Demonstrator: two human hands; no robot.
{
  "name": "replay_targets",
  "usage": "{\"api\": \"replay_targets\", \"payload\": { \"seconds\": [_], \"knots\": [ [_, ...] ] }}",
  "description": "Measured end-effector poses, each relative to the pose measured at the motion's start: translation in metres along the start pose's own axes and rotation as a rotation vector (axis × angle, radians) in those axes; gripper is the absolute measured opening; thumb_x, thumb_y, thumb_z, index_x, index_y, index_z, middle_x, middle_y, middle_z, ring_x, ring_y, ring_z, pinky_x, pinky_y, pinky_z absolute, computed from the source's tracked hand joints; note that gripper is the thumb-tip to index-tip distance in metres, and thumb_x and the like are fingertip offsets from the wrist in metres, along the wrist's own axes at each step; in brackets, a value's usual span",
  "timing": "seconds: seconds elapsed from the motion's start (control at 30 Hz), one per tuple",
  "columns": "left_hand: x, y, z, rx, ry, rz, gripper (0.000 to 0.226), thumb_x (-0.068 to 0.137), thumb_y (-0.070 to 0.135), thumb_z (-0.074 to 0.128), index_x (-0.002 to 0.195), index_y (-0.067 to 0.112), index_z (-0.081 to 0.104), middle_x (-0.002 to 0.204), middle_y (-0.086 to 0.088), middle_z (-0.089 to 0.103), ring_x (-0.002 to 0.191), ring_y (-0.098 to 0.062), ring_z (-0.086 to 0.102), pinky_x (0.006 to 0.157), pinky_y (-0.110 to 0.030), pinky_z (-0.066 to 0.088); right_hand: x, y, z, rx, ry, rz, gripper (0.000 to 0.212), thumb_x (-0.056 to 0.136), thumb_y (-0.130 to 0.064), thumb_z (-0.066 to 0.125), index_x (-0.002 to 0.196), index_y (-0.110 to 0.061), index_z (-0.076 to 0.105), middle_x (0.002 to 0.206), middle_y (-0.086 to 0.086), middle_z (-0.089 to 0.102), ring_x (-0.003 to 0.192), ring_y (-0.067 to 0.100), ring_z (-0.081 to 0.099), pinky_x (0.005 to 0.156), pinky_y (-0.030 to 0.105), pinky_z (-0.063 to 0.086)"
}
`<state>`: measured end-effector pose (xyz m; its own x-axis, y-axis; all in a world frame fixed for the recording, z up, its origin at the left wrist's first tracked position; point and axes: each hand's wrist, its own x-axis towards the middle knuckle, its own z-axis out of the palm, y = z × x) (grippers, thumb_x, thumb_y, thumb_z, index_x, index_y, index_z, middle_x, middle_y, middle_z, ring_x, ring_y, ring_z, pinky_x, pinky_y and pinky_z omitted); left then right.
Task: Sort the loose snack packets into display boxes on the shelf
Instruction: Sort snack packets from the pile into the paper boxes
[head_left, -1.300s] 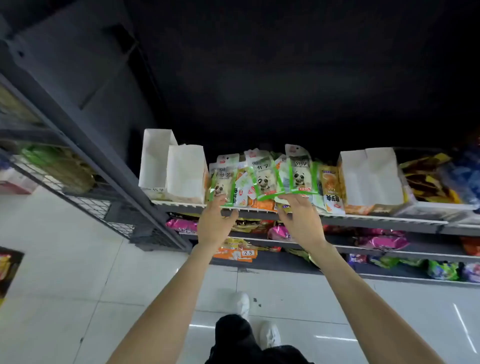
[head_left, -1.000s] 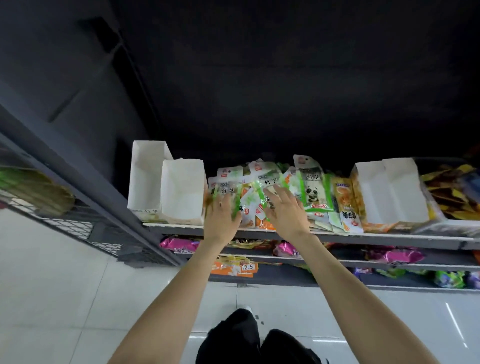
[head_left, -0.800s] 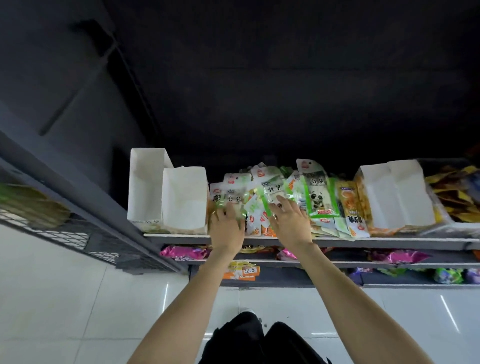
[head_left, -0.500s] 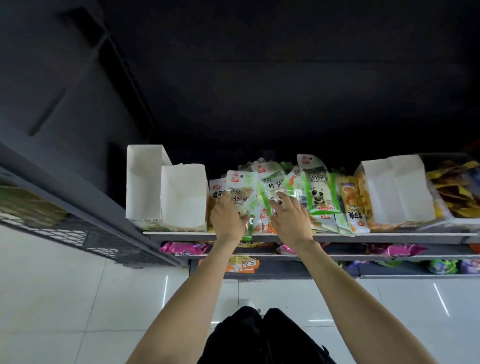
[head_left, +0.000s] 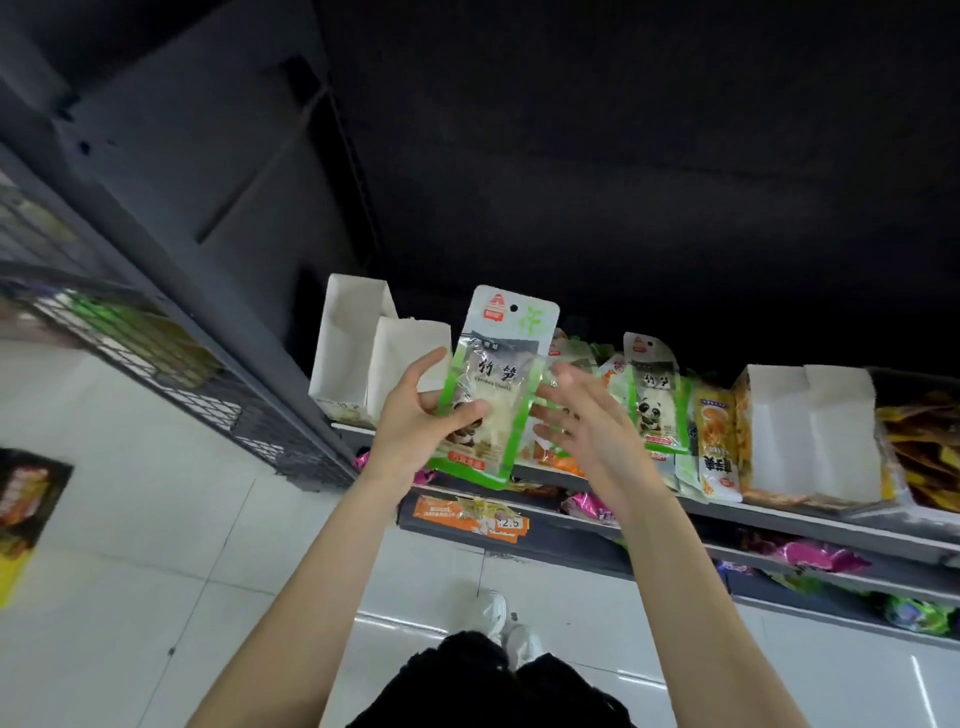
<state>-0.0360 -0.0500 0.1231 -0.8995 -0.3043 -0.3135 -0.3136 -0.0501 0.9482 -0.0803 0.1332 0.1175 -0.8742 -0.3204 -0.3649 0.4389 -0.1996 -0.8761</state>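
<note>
Grey shelf (head_left: 810, 519), white floor tiles (head_left: 130, 545)

Glossy white tiled floor (head_left: 130, 561)

The green-edged clear snack packet with a panda print (head_left: 488, 395) hides the left hand's (head_left: 415, 426) fingers behind it, and its small lettering is too fine to read. Behind it, the heap of loose packets (head_left: 576, 364) on the grey metal shelf (head_left: 810, 519) is mostly covered by the packet and the open right hand (head_left: 582, 415), which is motion-blurred. The tray of yellow-brown wrappers (head_left: 919, 441) at the shelf's right end runs off the frame edge. The dark poster on the floor (head_left: 26, 499) is cut by the left edge.
</note>
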Motion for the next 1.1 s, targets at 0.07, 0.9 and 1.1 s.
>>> {"api": "replay_targets", "payload": {
  "seconds": [0.07, 0.9, 1.1],
  "knots": [
    [-0.007, -0.004, -0.003, 0.061, -0.017, 0.027, 0.077, 0.069, 0.016, 0.081, 0.133, 0.033, 0.043, 0.080, 0.004, 0.074, 0.082, -0.011, 0.070, 0.081, -0.035, 0.054, -0.005, -0.002, 0.014, -0.123, -0.008, -0.006, 0.036, 0.079, -0.036, 0.067, 0.112, -0.029, 0.054, 0.100, -0.005, 0.071, 0.089, 0.011, 0.069, 0.070, 0.025, 0.056],
    [0.103, -0.144, -0.180, 0.198, 0.382, -0.326, 0.036, 0.092, 0.038, 0.054, 0.117, 0.013, 0.064, 0.110, -0.008, 0.068, 0.107, -0.022, 0.061, 0.094, -0.032, 0.044, 0.155, 0.110, 0.195, -1.277, -0.088, -0.746, 0.020, 0.082, 0.005, 0.060, 0.099, -0.004, 0.067, 0.098, 0.009, 0.069, 0.074, 0.030, 0.067, 0.064, 0.040, 0.054],
    [0.104, -0.128, -0.187, -0.282, 0.274, -0.436, 0.044, 0.102, 0.031, 0.036, 0.130, 0.000, 0.050, 0.133, -0.012, 0.055, 0.126, -0.025, 0.049, 0.107, -0.035, 0.034, 0.162, 0.141, 0.180, -1.710, -0.340, -0.862, 0.050, 0.061, 0.006, 0.076, 0.105, -0.017, 0.071, 0.087, 0.005, 0.072, 0.087, 0.027, 0.067, 0.080, 0.038, 0.052]
  ]
}}
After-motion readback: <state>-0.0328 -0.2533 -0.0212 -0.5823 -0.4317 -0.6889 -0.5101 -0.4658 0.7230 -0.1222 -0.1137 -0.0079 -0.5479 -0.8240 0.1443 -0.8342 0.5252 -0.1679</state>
